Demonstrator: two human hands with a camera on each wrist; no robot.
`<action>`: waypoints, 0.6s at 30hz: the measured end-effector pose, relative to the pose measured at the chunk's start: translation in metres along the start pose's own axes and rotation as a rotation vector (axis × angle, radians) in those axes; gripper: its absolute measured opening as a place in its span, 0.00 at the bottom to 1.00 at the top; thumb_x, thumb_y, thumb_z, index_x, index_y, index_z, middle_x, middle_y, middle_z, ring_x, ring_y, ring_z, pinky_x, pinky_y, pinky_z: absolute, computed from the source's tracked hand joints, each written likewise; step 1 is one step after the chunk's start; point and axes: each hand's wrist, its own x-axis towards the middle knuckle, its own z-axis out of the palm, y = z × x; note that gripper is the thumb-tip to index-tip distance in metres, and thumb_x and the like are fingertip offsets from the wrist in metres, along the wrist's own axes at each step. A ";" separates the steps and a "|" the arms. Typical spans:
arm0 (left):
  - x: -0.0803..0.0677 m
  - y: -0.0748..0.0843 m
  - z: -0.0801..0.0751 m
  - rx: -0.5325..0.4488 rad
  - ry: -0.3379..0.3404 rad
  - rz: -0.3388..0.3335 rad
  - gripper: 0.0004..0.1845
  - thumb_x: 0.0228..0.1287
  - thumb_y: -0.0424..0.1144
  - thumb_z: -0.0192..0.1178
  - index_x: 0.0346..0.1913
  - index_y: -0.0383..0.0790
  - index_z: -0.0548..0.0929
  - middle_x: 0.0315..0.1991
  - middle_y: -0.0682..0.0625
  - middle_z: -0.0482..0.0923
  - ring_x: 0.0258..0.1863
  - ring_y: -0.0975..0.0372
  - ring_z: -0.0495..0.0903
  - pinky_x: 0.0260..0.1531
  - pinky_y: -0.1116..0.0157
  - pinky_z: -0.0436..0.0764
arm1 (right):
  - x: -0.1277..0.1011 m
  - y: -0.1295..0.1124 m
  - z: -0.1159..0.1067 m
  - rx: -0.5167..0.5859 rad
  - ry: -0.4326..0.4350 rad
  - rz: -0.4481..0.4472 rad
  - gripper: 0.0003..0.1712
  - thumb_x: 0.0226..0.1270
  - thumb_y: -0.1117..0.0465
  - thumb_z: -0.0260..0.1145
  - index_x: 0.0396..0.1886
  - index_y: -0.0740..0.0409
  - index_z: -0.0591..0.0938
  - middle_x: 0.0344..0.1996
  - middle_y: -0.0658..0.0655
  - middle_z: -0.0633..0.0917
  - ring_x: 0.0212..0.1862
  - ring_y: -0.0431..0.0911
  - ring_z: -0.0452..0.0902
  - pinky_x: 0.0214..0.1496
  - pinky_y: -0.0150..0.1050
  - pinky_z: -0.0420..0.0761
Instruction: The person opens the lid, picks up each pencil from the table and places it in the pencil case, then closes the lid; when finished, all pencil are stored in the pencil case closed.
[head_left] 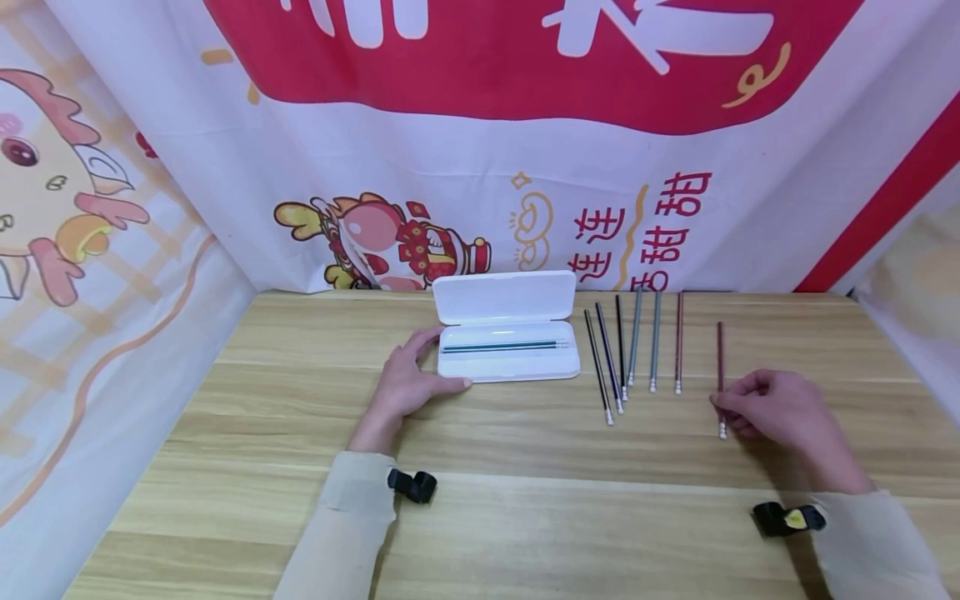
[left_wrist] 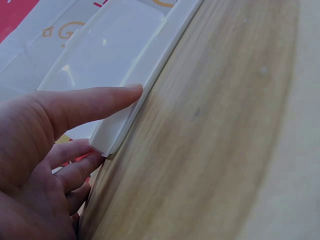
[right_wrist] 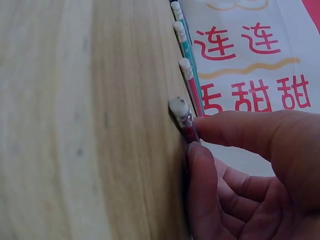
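Note:
A white pencil case point(head_left: 510, 367) lies with its lid point(head_left: 504, 298) raised and green pencils point(head_left: 498, 347) inside. My left hand point(head_left: 408, 379) holds its left end, thumb along the front edge and fingers at the side; the left wrist view shows this thumb point(left_wrist: 100, 102) on the rim. Between thumb and fingers, my right hand point(head_left: 776, 408) pinches a dark red pencil point(head_left: 721, 358) near its eraser end. The pencil's white eraser point(right_wrist: 178, 106) faces the right wrist camera. Left of that hand lies a loose row of pencils, among them a reddish one point(head_left: 679, 342) and a black one point(head_left: 598, 367).
Everything lies on a wood-grain table point(head_left: 570, 533). A printed white and red cloth point(head_left: 450, 150) hangs along its back edge, close behind the lid and the far pencil tips. More patterned cloth point(head_left: 82, 275) hangs at the left.

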 end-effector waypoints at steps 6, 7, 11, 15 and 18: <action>0.000 0.000 0.000 0.000 0.001 0.003 0.52 0.50 0.46 0.86 0.79 0.60 0.71 0.85 0.50 0.65 0.89 0.44 0.46 0.86 0.35 0.42 | 0.001 0.002 -0.002 -0.010 -0.010 0.017 0.26 0.78 0.49 0.68 0.54 0.71 0.81 0.35 0.59 0.89 0.33 0.45 0.86 0.34 0.37 0.90; 0.000 -0.001 0.000 0.001 0.001 0.002 0.52 0.50 0.46 0.86 0.80 0.60 0.71 0.85 0.50 0.64 0.89 0.44 0.46 0.86 0.35 0.41 | 0.002 0.002 -0.003 -0.009 -0.014 0.022 0.26 0.79 0.49 0.68 0.55 0.71 0.81 0.35 0.60 0.90 0.34 0.45 0.86 0.34 0.37 0.90; 0.001 -0.001 0.000 -0.001 0.003 -0.010 0.52 0.50 0.46 0.86 0.80 0.61 0.71 0.85 0.51 0.64 0.89 0.44 0.45 0.86 0.34 0.41 | 0.002 0.002 -0.003 0.008 -0.019 0.034 0.26 0.81 0.50 0.65 0.57 0.72 0.81 0.36 0.60 0.90 0.34 0.44 0.86 0.35 0.37 0.90; 0.001 -0.001 0.001 -0.007 0.002 -0.012 0.52 0.50 0.46 0.86 0.79 0.62 0.71 0.85 0.51 0.64 0.89 0.44 0.44 0.86 0.34 0.40 | 0.002 0.005 -0.004 0.052 -0.022 0.035 0.29 0.84 0.48 0.60 0.60 0.73 0.79 0.37 0.59 0.90 0.35 0.44 0.86 0.36 0.37 0.91; 0.001 -0.001 0.001 -0.010 0.002 -0.012 0.51 0.51 0.46 0.86 0.79 0.62 0.71 0.85 0.51 0.64 0.89 0.45 0.45 0.86 0.34 0.40 | 0.002 0.007 -0.006 0.105 -0.028 0.039 0.31 0.86 0.47 0.56 0.63 0.74 0.77 0.38 0.59 0.89 0.36 0.44 0.86 0.38 0.38 0.92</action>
